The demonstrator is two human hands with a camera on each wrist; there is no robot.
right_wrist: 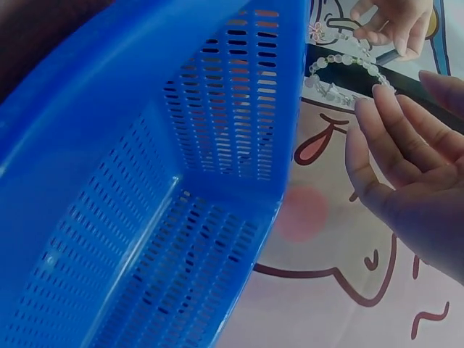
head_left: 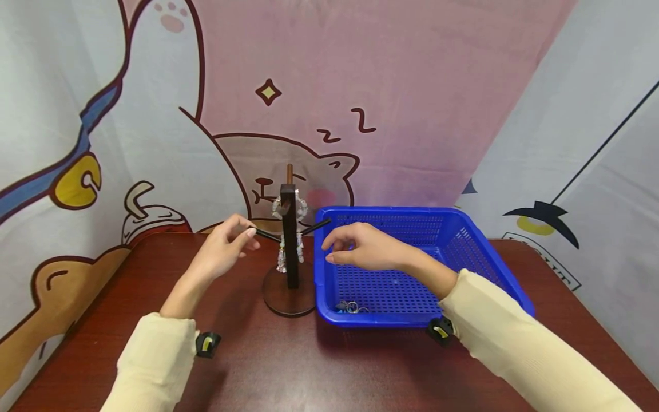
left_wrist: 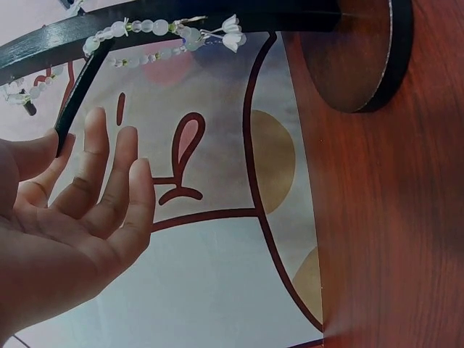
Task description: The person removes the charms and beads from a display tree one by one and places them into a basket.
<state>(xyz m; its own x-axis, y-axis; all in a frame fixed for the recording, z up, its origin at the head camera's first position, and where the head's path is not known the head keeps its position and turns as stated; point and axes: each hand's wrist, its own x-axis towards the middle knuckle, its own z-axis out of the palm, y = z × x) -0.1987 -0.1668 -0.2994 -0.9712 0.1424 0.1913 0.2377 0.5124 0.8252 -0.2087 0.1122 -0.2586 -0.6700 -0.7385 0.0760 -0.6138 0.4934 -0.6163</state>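
**Hands at the jewelry stand, basket alongside**

Seen from the head camera, a dark wooden jewelry stand (head_left: 290, 240) sits upright on the red-brown table (head_left: 329, 366), with a beaded bracelet (head_left: 282, 252) draped from its crossbars. At nine o'clock of the post, the left hand (head_left: 225, 247) touches the tip of the left peg with thumb and fingers loosely bent. At three o'clock, the right hand (head_left: 362, 246) hovers over the near-left corner of a blue perforated basket (head_left: 479, 252), fingers relaxed and holding nothing. Inside the basket, at its six o'clock edge, lie a few small metal rings (head_left: 351, 307).

From the left wrist, the fingers (left_wrist: 109, 167) are straight, the thumb against the black peg; beads hang above.

From the right wrist, relaxed fingers (right_wrist: 384, 138) sit just beside the beads on the bar.
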